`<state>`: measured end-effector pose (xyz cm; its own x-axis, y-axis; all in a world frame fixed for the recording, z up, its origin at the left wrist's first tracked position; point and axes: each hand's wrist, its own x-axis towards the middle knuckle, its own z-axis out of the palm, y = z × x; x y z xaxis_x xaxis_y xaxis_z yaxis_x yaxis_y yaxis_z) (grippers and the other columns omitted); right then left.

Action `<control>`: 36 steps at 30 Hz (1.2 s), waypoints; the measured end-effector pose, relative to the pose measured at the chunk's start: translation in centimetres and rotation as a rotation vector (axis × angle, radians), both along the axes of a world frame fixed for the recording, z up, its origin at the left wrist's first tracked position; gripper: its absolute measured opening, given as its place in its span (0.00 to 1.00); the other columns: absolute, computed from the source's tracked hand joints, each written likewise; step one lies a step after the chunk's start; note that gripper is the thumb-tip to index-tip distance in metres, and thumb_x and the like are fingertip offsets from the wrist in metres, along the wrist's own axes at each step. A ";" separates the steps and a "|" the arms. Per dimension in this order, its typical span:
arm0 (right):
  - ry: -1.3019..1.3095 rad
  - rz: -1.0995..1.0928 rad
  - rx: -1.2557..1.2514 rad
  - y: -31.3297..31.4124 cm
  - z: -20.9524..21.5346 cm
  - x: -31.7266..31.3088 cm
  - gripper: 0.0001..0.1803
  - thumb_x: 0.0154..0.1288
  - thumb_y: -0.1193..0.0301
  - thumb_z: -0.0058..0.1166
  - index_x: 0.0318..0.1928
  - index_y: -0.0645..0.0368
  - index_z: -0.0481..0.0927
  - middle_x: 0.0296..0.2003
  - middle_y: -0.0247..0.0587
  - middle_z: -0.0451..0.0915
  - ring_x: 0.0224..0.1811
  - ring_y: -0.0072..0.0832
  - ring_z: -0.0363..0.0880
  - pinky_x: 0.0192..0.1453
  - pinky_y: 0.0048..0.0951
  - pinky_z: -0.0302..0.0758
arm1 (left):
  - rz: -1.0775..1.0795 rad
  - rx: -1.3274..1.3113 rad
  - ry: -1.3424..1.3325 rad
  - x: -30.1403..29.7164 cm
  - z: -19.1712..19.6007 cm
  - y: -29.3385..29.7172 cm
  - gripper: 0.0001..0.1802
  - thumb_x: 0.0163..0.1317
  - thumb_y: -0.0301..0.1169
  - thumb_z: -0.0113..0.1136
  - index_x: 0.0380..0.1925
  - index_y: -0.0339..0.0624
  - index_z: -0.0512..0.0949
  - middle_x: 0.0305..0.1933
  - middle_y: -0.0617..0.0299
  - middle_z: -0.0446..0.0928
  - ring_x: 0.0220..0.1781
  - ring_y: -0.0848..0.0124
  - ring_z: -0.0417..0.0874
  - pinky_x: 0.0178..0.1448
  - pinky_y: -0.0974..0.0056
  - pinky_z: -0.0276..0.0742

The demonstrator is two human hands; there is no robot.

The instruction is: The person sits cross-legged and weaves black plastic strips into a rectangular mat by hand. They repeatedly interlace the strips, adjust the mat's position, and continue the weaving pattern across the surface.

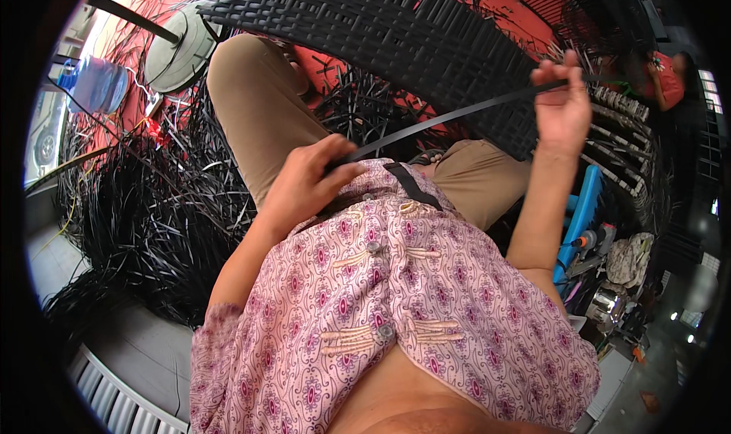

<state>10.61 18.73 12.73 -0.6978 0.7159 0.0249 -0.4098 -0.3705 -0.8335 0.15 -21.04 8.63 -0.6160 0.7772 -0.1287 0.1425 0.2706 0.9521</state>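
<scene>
A long flat black plastic strip (457,114) stretches in a shallow curve between my two hands, above my lap. My left hand (308,179) is closed around its lower end, near my waist. Raised at the right, my right hand (562,106) has its fingers curled about the far part, and a short length runs on past it; the fingertips are slightly blurred. Beyond my knees slants a dark woven panel (343,30) of black strips, its left edge close to my left knee. A short dark strip (411,184) lies across my patterned shirt.
A large tangle of black strips (152,221) covers the left side. Behind it are a round grey base (160,65) with a pole and a blue water jug (103,84). Close by my right arm stands a blue plastic frame (582,213). Someone in red (670,80) is at far right.
</scene>
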 end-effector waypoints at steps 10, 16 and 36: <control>-0.199 -1.297 0.455 37.9 11.8 26.1 0.13 0.74 0.65 0.54 0.42 0.63 0.83 0.32 0.54 0.88 0.35 0.44 0.89 0.34 0.36 0.83 | 1.200 -0.308 0.121 -0.8 -17.0 -34.3 0.20 0.78 0.39 0.52 0.50 0.32 0.82 0.41 0.55 0.84 0.44 0.66 0.83 0.52 0.64 0.78; -1.396 -1.151 1.297 20.6 12.2 15.5 0.38 0.55 0.64 0.74 0.63 0.66 0.71 0.56 0.62 0.80 0.59 0.56 0.79 0.65 0.49 0.74 | 0.548 0.050 0.195 -4.7 -4.0 -10.7 0.09 0.72 0.31 0.61 0.39 0.34 0.77 0.29 0.69 0.70 0.33 0.82 0.66 0.38 0.73 0.64; -1.087 -0.283 1.210 7.0 14.8 19.4 0.12 0.62 0.60 0.66 0.36 0.56 0.91 0.28 0.40 0.87 0.31 0.28 0.85 0.41 0.29 0.79 | -0.226 0.015 -0.155 -6.5 4.6 9.0 0.11 0.68 0.31 0.64 0.29 0.37 0.80 0.21 0.78 0.66 0.24 0.86 0.60 0.26 0.71 0.54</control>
<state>29.96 25.77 27.56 -0.6189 0.7460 0.2458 0.5853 0.6467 -0.4890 -6.30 -12.02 13.22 -0.4005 0.8952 -0.1954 0.0499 0.2343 0.9709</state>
